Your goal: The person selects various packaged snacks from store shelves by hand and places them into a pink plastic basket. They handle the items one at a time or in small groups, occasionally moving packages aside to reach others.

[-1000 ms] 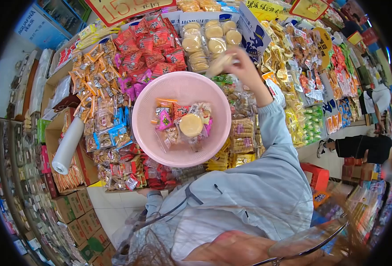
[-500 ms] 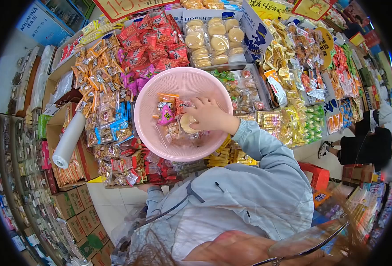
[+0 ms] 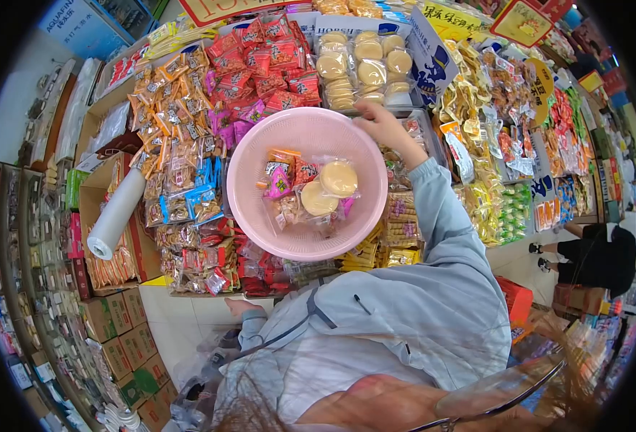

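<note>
A pink plastic basket (image 3: 242, 216) sits on the packaged snacks. Inside lie two round pale biscuits in clear wrappers, the upper biscuit (image 3: 339, 179) overlapping the other, beside a magenta-wrapped snack (image 3: 278, 182), an orange packet (image 3: 284, 155) and a red packet (image 3: 305, 171). My right hand (image 3: 382, 127) is at the basket's far right rim, below the biscuit tray (image 3: 361, 65); its fingers look apart, with nothing visible in them. Below the display's front edge, my left hand (image 3: 241, 307) shows small and low, fingers seemingly stretched out, holding nothing visible.
Red packets (image 3: 260, 65) and orange packets (image 3: 167, 93) are heaped to the left. A plastic bag roll (image 3: 116, 214) stands at the display's left edge. Yellow-wrapped snacks (image 3: 462, 93) fill the right. A person in black (image 3: 598, 259) is in the right aisle. Cartons (image 3: 120, 317) are stacked lower left.
My right hand has left the basket's inside and moved up and right to its rim. A second biscuit now shows clearly on top. My left hand is further out in view.
</note>
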The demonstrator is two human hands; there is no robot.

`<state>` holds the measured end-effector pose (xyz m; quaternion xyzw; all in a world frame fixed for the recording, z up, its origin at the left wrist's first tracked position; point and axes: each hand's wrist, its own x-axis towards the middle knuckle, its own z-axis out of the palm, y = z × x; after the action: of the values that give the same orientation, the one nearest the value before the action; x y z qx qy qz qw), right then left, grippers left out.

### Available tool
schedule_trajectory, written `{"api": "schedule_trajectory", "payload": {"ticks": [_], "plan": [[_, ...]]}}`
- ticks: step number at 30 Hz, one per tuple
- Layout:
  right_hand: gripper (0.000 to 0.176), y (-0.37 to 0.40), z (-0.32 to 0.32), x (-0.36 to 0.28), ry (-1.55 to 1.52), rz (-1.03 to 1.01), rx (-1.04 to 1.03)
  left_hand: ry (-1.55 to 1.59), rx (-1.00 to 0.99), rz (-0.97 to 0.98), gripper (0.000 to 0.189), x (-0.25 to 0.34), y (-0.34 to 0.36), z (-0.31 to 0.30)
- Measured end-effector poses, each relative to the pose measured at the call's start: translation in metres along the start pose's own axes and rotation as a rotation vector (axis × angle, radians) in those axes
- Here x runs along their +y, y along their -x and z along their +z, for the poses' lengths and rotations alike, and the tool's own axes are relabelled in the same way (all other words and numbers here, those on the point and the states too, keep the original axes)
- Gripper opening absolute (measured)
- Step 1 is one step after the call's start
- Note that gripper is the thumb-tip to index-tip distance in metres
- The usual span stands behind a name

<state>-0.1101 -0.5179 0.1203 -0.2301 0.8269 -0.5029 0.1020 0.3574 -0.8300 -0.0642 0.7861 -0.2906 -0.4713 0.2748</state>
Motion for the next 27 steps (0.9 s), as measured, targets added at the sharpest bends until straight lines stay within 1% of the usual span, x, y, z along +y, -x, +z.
{"api": "schedule_trajectory", "payload": {"ticks": [2,3,6,8,9,11,12,13,14,16,17,20,23,26,27], "plan": [[0.058,0.009,0.006,-0.011,0.140,-0.150,-0.130,0.050,-0.103,0.231,0.058,0.005,0.036,-0.004],[0.073,0.007,0.013,0.009,0.217,-0.260,-0.167,-0.148,-0.160,0.415,0.049,0.025,0.070,-0.009],[0.077,0.017,0.027,-0.001,0.249,-0.145,-0.092,-0.010,-0.427,0.847,0.041,0.037,0.114,0.008],[0.075,0.018,0.029,-0.006,0.188,-0.134,-0.107,0.059,-0.762,0.835,0.046,0.059,0.145,0.025],[0.074,0.019,0.027,-0.008,0.162,-0.127,-0.109,0.037,-0.869,0.770,0.048,0.064,0.151,0.036],[0.073,0.024,0.035,-0.017,0.111,-0.050,-0.088,-0.016,-1.088,0.631,0.054,0.071,0.162,0.058],[0.072,0.028,0.040,-0.021,0.081,-0.011,-0.076,0.132,-1.170,0.482,0.055,0.076,0.181,0.061],[0.066,0.033,0.045,-0.016,0.135,-0.099,-0.021,0.161,-1.208,0.389,0.055,0.084,0.187,0.061],[0.063,0.033,0.045,-0.006,0.071,-0.097,-0.022,0.188,-1.242,0.298,0.055,0.091,0.188,0.062],[0.058,0.032,0.040,0.001,-0.062,-0.092,-0.032,0.145,-1.266,0.288,0.056,0.094,0.185,0.059],[0.047,0.036,0.032,0.005,-0.083,0.030,0.043,0.127,-1.273,0.281,0.056,0.095,0.184,0.057],[0.040,0.043,-0.007,0.029,-0.067,0.187,0.183,0.132,-1.334,0.160,0.063,0.093,0.172,0.058],[0.036,0.074,-0.052,0.018,0.047,0.358,-0.117,0.082,-1.325,0.084,0.058,0.086,0.160,0.061],[0.041,0.122,-0.060,0.003,0.272,0.195,-0.339,0.026,-1.360,-0.096,0.054,0.094,0.172,0.057],[0.043,0.136,-0.056,0.008,0.358,0.101,-0.338,0.007,-1.366,-0.097,0.054,0.095,0.174,0.057]]}}
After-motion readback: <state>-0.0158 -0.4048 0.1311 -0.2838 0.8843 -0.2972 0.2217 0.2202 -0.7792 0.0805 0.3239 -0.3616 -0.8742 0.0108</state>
